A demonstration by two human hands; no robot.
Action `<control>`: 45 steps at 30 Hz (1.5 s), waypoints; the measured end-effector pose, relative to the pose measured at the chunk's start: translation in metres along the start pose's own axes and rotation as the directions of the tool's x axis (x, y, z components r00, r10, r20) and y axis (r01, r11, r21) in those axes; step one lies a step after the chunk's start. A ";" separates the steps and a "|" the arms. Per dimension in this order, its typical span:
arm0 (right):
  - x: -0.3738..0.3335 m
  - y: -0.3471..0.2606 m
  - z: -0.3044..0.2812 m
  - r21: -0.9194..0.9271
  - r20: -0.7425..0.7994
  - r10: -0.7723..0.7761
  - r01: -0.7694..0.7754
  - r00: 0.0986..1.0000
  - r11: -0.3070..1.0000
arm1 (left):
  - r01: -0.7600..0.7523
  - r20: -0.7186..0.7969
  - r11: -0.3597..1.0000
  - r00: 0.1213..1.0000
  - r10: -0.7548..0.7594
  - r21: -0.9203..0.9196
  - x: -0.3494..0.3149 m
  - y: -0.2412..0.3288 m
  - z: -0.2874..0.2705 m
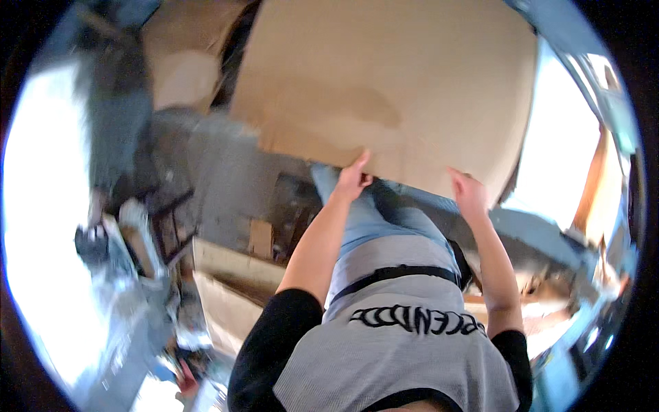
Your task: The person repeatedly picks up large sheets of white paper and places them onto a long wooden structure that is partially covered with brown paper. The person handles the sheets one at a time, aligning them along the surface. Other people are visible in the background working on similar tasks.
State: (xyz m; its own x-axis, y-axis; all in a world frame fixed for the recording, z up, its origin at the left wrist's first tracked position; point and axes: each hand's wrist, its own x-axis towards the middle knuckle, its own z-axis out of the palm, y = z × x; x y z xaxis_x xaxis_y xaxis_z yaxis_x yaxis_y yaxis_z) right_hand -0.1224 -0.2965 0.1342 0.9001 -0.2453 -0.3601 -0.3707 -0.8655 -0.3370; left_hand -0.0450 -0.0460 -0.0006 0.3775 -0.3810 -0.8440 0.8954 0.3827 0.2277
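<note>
A large brown cardboard sheet (412, 82) spreads out in front of me, with a darker stain near its middle. At its near edge, my left hand (353, 180) is closed on the board, thumb on top and fingers curled at the rim. Farther right along that edge my right hand (471, 195) also grips the sheet; one digit points up over its face and the other fingers are partly hidden. My legs in light blue trousers (364, 223) show just below the board.
Behind my left arm is an open cardboard box (226, 309). Clutter with plastic wrapping (137, 247) is at the left. Another brown cardboard piece (182, 75) lies beyond, at upper left. Bluish framing and an upright orange-brown panel (596, 182) stand at the right. Grey floor (237, 178) shows between.
</note>
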 end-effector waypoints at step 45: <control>-0.025 0.354 0.000 0.575 -0.121 0.949 -0.758 0.293 0.307 | 0.145 -0.385 0.938 0.923 -0.013 0.315 -0.014 0.023 0.040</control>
State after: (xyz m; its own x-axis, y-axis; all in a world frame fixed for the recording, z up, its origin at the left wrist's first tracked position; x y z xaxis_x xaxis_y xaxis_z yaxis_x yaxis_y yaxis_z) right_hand -0.2762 -0.5964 0.0237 -0.0606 -0.9456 -0.3197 -0.9280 0.1713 -0.3309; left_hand -0.0207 -0.0656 0.0358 0.2457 -0.0329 -0.9688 0.9689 0.0390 0.2444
